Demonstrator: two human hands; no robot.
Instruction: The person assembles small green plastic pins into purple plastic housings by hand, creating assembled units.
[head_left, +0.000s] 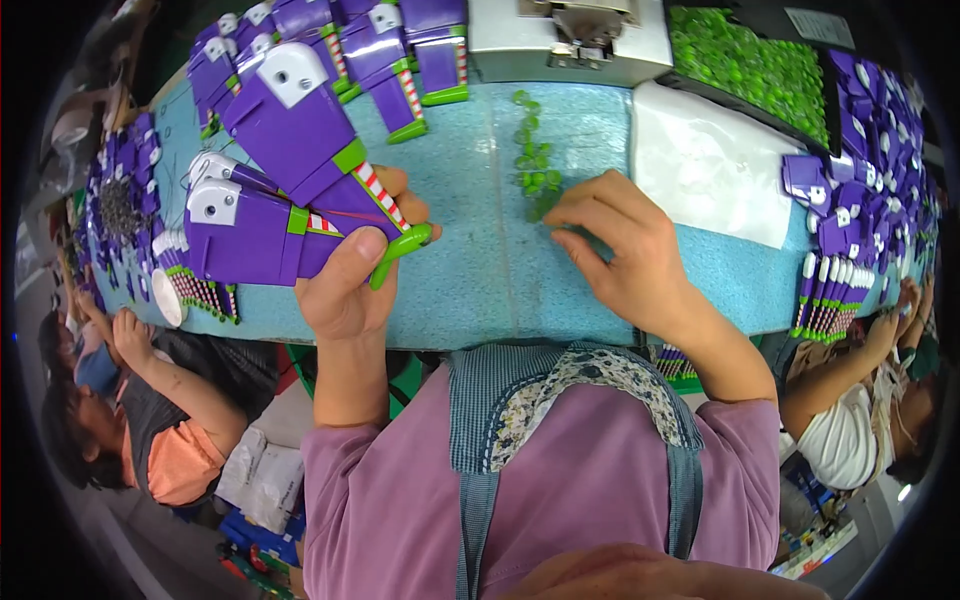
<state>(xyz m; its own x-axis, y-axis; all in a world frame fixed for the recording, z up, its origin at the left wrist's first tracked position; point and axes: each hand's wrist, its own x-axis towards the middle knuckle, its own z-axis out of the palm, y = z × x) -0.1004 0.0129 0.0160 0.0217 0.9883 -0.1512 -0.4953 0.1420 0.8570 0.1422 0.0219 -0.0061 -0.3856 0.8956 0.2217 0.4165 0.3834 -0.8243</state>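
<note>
My left hand is closed around several purple plastic toy wing-shaped pieces, fanned out to the left. The upper purple piece has a white corner with a hole, a red-and-white striped edge and a green tip. Below it lies a similar purple piece, partly covered by my thumb. My right hand hovers low over the blue mat, fingers curled and thumb a little apart from them. Its fingertips are beside a loose line of small translucent green pieces. Nothing shows between those fingers.
More purple pieces lie fanned at the back left, with a metal machine beside them. A black tray of green pieces and a white sheet are to the right. Purple heaps and co-workers flank both sides.
</note>
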